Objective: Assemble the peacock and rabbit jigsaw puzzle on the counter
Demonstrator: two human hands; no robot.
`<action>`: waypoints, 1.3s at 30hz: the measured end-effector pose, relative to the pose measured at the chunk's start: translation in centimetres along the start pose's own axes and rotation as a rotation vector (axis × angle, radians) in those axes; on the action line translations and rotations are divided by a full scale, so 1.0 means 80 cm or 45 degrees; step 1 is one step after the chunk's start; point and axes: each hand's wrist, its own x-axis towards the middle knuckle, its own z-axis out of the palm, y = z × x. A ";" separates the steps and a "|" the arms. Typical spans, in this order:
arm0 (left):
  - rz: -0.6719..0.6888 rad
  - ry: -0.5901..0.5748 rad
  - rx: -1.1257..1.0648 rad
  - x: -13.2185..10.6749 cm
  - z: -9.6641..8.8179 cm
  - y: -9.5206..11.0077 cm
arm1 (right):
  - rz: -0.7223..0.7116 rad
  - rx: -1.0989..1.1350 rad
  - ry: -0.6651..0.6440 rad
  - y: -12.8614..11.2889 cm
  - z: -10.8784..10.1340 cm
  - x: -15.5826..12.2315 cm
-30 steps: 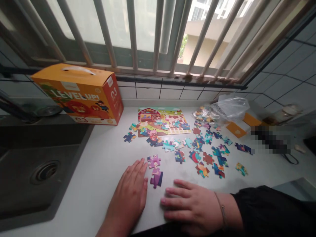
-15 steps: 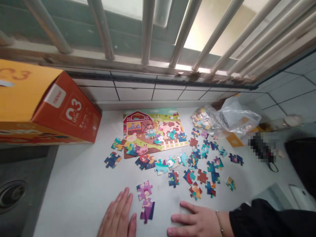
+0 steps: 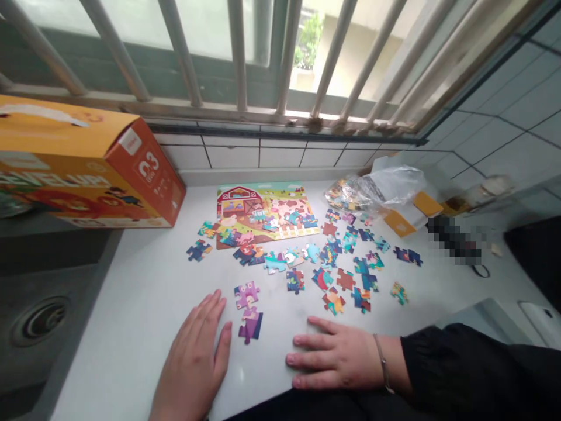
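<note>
My left hand (image 3: 195, 351) lies flat on the white counter, fingers straight and nothing in it. Just to its right are two purple jigsaw pieces, the upper one (image 3: 247, 294) touching or nearly touching the lower one (image 3: 250, 325). My right hand (image 3: 337, 355) rests palm down with fingers spread, also holding nothing. Beyond it lie several loose jigsaw pieces, among them an orange one (image 3: 334, 300), a brown one (image 3: 346, 279) and a dark one with leaves (image 3: 295, 281). Farther back is a farm picture board (image 3: 280, 196) with some pieces lying on its lower part.
An orange box (image 3: 144, 175) stands at the left, behind a sink (image 3: 26, 304). At the back right are a clear plastic bag of pieces (image 3: 346, 194) and an open carton (image 3: 398, 223). Window bars (image 3: 236, 58) rise behind a tiled ledge. A phone (image 3: 541, 321) lies far right.
The camera view has tilted up and shifted, so more of the box and both hands shows. Both hands stay flat on the counter, and the pieces keep their arrangement.
</note>
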 end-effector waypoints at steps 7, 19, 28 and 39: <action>0.054 0.041 0.123 -0.002 0.016 -0.008 | 0.009 -0.134 0.187 -0.010 0.014 -0.007; 0.101 -0.167 0.235 0.010 0.000 0.008 | 0.375 -0.181 0.467 -0.009 0.048 -0.010; 0.142 -0.206 0.196 0.005 -0.005 0.011 | 0.351 -0.111 0.507 -0.009 0.040 -0.004; 0.193 -0.081 0.163 0.008 -0.004 0.010 | 0.416 -0.223 0.680 -0.022 0.043 -0.003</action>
